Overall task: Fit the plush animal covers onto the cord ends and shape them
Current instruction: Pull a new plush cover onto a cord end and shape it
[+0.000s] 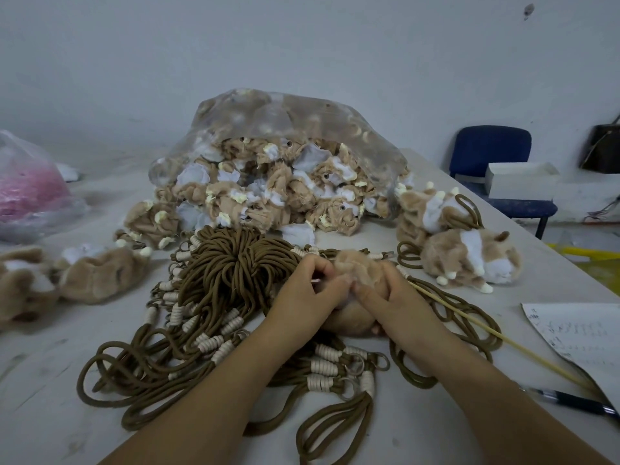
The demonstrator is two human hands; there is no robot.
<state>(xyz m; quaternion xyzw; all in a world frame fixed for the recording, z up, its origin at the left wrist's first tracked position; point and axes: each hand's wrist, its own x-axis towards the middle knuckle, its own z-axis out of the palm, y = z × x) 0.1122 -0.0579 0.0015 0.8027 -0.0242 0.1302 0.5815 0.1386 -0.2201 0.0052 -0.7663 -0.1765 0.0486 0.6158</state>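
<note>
Both hands work a tan plush cover (pixel 355 263) over the middle of the table. My left hand (pixel 307 292) pinches its left edge with curled fingers. My right hand (pixel 385 297) grips the cover's right side, and more tan plush (pixel 345 320) bulges below between the wrists. A thin wooden stick (pixel 496 333) runs from under my right hand toward the lower right. A big bundle of brown cords (pixel 228 263) with cream wrapped ends (pixel 214 342) and metal rings lies under and left of the hands. The cord end inside the cover is hidden.
A clear bag (pixel 285 129) spills inside-out plush covers behind the cords. Finished plush animals (pixel 469 260) sit at right, loose covers (pixel 100 270) at left. A paper sheet (pixel 577 333) and pen (pixel 570 401) lie at the right edge. A pink-filled bag (pixel 27 189) stands far left, a blue chair (pixel 493 162) beyond the table.
</note>
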